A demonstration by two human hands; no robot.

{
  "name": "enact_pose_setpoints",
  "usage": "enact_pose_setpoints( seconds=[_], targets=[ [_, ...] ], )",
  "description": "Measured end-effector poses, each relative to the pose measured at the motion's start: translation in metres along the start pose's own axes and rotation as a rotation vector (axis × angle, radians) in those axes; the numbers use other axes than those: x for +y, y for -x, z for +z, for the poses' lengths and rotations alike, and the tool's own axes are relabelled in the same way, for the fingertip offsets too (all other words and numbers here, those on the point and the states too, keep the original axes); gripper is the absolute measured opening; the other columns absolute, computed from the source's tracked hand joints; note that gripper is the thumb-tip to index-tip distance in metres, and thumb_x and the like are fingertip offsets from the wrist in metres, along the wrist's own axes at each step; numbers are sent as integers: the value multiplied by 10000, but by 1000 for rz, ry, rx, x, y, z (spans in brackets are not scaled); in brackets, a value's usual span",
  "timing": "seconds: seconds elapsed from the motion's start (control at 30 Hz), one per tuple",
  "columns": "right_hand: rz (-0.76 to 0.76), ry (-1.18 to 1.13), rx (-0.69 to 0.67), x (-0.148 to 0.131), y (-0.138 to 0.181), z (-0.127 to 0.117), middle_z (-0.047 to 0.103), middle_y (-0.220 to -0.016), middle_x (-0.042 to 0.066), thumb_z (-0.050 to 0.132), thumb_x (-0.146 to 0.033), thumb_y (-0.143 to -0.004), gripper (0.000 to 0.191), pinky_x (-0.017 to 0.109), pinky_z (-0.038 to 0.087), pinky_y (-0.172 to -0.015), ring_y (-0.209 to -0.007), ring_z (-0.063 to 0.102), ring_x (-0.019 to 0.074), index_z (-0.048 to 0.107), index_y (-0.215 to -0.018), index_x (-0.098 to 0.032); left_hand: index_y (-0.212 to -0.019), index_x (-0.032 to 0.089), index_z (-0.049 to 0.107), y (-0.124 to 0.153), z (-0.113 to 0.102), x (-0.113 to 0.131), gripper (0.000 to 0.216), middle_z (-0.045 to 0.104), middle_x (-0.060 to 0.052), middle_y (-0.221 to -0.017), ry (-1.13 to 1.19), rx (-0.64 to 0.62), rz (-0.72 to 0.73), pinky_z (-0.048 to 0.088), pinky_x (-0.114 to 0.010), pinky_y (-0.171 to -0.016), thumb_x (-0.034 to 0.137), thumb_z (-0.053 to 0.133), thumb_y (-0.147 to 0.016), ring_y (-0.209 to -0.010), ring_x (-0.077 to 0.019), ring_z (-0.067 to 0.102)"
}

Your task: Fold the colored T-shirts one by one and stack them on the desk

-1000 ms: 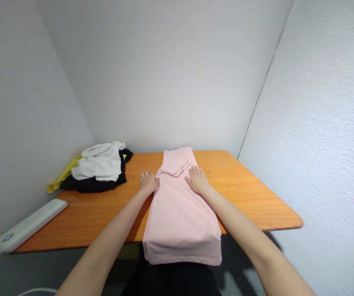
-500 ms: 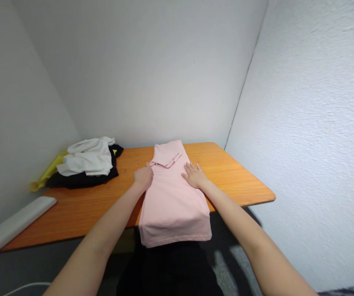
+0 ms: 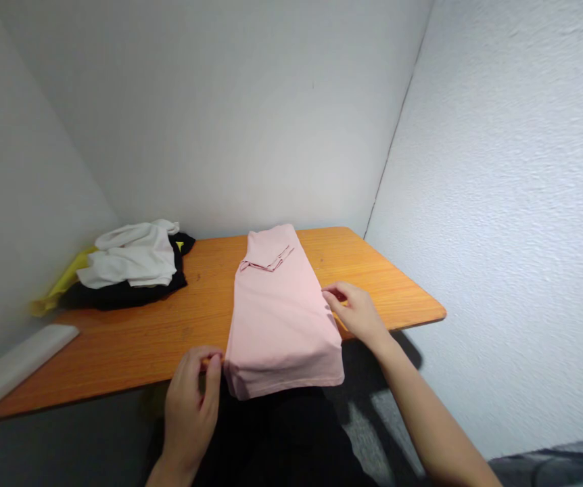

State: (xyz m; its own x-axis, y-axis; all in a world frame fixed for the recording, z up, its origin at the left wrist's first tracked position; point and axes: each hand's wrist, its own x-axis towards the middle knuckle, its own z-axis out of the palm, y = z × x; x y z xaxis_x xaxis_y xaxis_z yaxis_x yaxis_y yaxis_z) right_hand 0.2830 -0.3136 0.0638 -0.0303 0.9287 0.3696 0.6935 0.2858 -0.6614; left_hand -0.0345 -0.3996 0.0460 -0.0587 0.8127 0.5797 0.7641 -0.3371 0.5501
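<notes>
A pink shirt (image 3: 281, 314), folded into a long strip, lies lengthwise on the orange wooden table (image 3: 205, 325). Its hem hangs over the front edge, and a folded sleeve (image 3: 271, 260) makes a V-shaped crease near the far end. Just left of the hem's left corner is my left hand (image 3: 193, 399), thumb and index finger curved with a gap between them, gripping nothing. My right hand (image 3: 355, 311) rests by the shirt's right edge, fingers loosely bent and fingertips at the cloth. Nothing shows lifted in it.
A pile of clothes sits at the back left: a white garment (image 3: 132, 253) on a black one (image 3: 124, 295), with yellow cloth (image 3: 63, 281) beside it. A long white object (image 3: 22, 365) lies at the table's left front. Walls (image 3: 271, 135) stand close behind and on both sides.
My left hand has left the shirt's left side and come down toward the hem corner. My right hand has lifted from lying flat on the cloth and shifted to its right edge.
</notes>
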Motion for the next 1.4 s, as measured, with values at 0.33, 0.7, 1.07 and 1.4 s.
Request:
enact_pose_setpoints(
  seconds=[0.33, 0.7, 1.07, 1.4],
  targets=[
    [218, 280, 148, 26, 50, 21, 645, -790, 84, 501, -501, -885, 334, 382, 427, -769, -799, 568, 256, 599, -695, -244, -1005, 216, 573, 84, 61, -51, 386, 614, -78, -1066, 296, 2, -410, 503, -412, -909, 564, 553, -836, -1008, -253, 613],
    [264, 410, 83, 31, 45, 32, 625, -818, 59, 538, -421, -896, 285, 362, 361, -721, -821, 529, 246, 583, -681, -239, -1057, 204, 616, 90, 64, -43, 390, 654, -61, -1079, 515, -98, -497, 470, -343, -942, 512, 617, -818, -1044, -240, 602],
    [224, 422, 127, 34, 49, 37, 609, -813, 42, 580, -384, -895, 256, 322, 309, -703, -828, 505, 228, 601, -708, -210, -967, 177, 613, 87, 48, -32, 494, 686, -48, -934, 656, -108, -716, 523, -269, -774, 578, 711, -696, -934, -234, 652],
    [-108, 194, -75, 26, -37, 30, 622, -1217, 105, 388, -324, -967, 347, 345, 390, -996, -1139, 545, 217, 602, -1190, -167, -1100, 153, 614, 90, 53, -41, 613, 707, -113, -1109, 809, -247, -830, 540, -365, -876, 451, 827, -608, -1035, -300, 662]
  ],
)
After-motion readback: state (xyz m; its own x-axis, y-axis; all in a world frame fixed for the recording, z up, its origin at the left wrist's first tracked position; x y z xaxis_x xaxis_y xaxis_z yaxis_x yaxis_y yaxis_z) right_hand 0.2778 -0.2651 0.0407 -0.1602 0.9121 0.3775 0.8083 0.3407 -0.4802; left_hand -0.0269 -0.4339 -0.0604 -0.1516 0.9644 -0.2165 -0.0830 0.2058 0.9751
